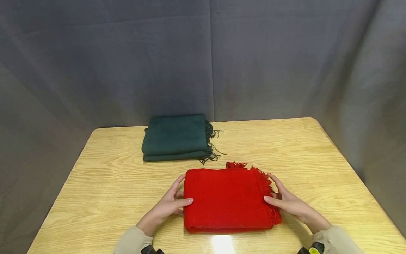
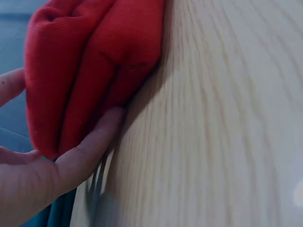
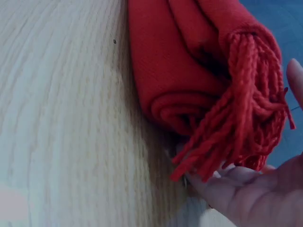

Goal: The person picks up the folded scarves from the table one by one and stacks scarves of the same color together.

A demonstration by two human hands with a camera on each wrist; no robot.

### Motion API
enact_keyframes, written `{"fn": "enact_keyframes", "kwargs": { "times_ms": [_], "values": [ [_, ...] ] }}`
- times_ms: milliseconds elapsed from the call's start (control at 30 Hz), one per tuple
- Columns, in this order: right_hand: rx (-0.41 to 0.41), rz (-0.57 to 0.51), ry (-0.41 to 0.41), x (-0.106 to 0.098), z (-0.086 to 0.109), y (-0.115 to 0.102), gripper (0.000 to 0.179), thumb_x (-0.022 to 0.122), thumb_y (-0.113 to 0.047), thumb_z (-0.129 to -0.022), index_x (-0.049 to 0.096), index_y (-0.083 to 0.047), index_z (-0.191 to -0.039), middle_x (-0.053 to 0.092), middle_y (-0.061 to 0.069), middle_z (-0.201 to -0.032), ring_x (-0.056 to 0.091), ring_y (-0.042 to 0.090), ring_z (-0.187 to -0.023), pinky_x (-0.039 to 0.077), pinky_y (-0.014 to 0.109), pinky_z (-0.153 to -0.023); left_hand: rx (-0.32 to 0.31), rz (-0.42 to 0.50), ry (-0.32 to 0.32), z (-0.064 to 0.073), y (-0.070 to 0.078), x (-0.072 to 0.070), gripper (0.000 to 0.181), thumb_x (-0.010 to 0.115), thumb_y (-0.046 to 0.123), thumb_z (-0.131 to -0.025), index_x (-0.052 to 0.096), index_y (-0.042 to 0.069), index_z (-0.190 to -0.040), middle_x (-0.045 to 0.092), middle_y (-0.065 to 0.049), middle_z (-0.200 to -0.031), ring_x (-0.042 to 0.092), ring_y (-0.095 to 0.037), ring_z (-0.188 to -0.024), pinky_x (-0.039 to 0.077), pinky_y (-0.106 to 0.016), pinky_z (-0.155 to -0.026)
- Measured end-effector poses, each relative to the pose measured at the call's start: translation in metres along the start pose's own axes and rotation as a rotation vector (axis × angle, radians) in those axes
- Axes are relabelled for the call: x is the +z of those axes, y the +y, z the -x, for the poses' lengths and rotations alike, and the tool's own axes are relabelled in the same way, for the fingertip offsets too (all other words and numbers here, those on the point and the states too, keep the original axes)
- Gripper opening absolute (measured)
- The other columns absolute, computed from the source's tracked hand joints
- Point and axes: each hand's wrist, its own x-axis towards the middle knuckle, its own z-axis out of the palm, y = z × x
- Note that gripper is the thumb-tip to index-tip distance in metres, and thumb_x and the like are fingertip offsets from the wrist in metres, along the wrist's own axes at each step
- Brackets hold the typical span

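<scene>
A folded red scarf [image 1: 226, 199] lies on the table in the head view, its tasselled end toward the right. My left hand [image 1: 169, 201] is at its left end, thumb over the top face and the other fingers low along the side. In the left wrist view, one fingertip [image 2: 111, 118] reaches the lower edge of the folds, close to the tabletop. My right hand [image 1: 288, 203] is at the fringe [image 3: 251, 104]. Its thumb [image 3: 296, 80] stands a little apart from the scarf in the right wrist view, and its other fingers lie beneath the tassels, partly hidden.
Farther back on the wooden table [image 1: 104, 197], left of the middle, lies a folded dark green scarf [image 1: 174, 135] with its fringe to the right. A grey curtain [image 1: 127, 70] hangs behind the table and at both sides.
</scene>
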Motion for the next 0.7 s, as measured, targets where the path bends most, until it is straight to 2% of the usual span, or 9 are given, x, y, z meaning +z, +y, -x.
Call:
{"fn": "enact_keyframes", "kwargs": {
  "times_ms": [100, 200, 267, 400, 467, 533, 633, 700],
  "values": [
    [-0.026, -0.001, 0.012, 0.0035, 0.0001, 0.0007, 0.084, 0.054, -0.017, -0.092, -0.011, -0.017, -0.145, 0.007, 0.031, -0.142, 0.031, 0.042, -0.123, 0.039, 0.035, -0.09, 0.008, 0.017, 0.012, -0.0023, -0.0006, 0.0027, 0.086, 0.063, 0.008, -0.083, 0.007, 0.024, -0.146, 0.052, -0.017, -0.106, 0.062, -0.025, -0.082, 0.053, -0.042, -0.064],
    [-0.08, 0.016, 0.027, 0.0067, 0.0017, 0.0005, 0.083, 0.054, -0.014, -0.091, -0.01, -0.019, -0.144, 0.002, 0.027, -0.143, 0.03, 0.046, -0.121, 0.04, 0.033, -0.088, 0.027, 0.038, 0.008, -0.0038, -0.0003, 0.0049, 0.087, 0.064, 0.007, -0.083, 0.006, 0.027, -0.145, 0.053, -0.017, -0.105, 0.063, -0.025, -0.082, 0.053, -0.043, -0.064],
    [-0.126, 0.035, 0.031, 0.008, 0.0032, 0.0002, 0.082, 0.054, -0.012, -0.091, -0.008, -0.02, -0.144, -0.006, 0.024, -0.144, 0.027, 0.049, -0.121, 0.041, 0.028, -0.086, 0.046, 0.037, -0.004, -0.0042, -0.0001, 0.0058, 0.086, 0.064, 0.007, -0.083, 0.007, 0.028, -0.144, 0.054, -0.017, -0.106, 0.063, -0.025, -0.082, 0.053, -0.042, -0.065],
    [-0.237, 0.094, -0.013, 0.0083, 0.0049, -0.0013, 0.079, 0.053, -0.005, -0.09, -0.003, -0.017, -0.144, -0.008, 0.023, -0.144, 0.025, 0.052, -0.12, 0.042, 0.025, -0.085, 0.08, -0.004, -0.035, -0.0041, 0.0001, 0.0059, 0.08, 0.063, 0.006, -0.082, 0.014, 0.024, -0.143, 0.055, -0.016, -0.105, 0.062, -0.022, -0.083, 0.052, -0.035, -0.063],
    [-0.26, 0.151, -0.033, 0.0082, 0.0044, -0.0025, 0.076, 0.052, -0.004, -0.09, 0.001, -0.015, -0.145, -0.004, 0.02, -0.145, 0.022, 0.047, -0.123, 0.038, 0.032, -0.091, 0.092, -0.018, -0.054, -0.0043, 0.0003, 0.0059, 0.076, 0.063, 0.005, -0.082, 0.02, 0.021, -0.142, 0.053, -0.016, -0.106, 0.06, -0.022, -0.086, 0.052, -0.032, -0.063],
    [-0.261, 0.197, -0.052, 0.0084, 0.0027, -0.0039, 0.071, 0.053, -0.005, -0.09, 0.008, -0.015, -0.145, 0.004, 0.019, -0.146, 0.018, 0.042, -0.126, 0.03, 0.047, -0.097, 0.104, -0.031, -0.07, -0.005, 0.0007, 0.0063, 0.073, 0.063, 0.005, -0.082, 0.024, 0.018, -0.141, 0.051, -0.016, -0.111, 0.057, -0.022, -0.093, 0.051, -0.032, -0.068],
    [-0.206, 0.231, -0.07, 0.0088, -0.001, -0.0062, 0.065, 0.055, -0.013, -0.09, 0.018, -0.018, -0.144, 0.011, 0.017, -0.147, 0.01, 0.038, -0.13, 0.016, 0.064, -0.096, 0.105, -0.044, -0.085, -0.0071, 0.0012, 0.0076, 0.071, 0.064, 0.006, -0.081, 0.028, 0.017, -0.141, 0.044, -0.015, -0.122, 0.05, -0.023, -0.105, 0.047, -0.033, -0.081],
    [-0.173, 0.222, -0.088, 0.0092, -0.0047, -0.0071, 0.063, 0.056, -0.015, -0.09, 0.021, -0.018, -0.143, 0.014, 0.018, -0.146, 0.011, 0.039, -0.129, 0.015, 0.065, -0.095, 0.093, -0.048, -0.09, -0.009, 0.0014, 0.0086, 0.07, 0.065, 0.008, -0.081, 0.029, 0.019, -0.14, 0.04, -0.014, -0.127, 0.045, -0.023, -0.111, 0.044, -0.033, -0.088]
  ]
}}
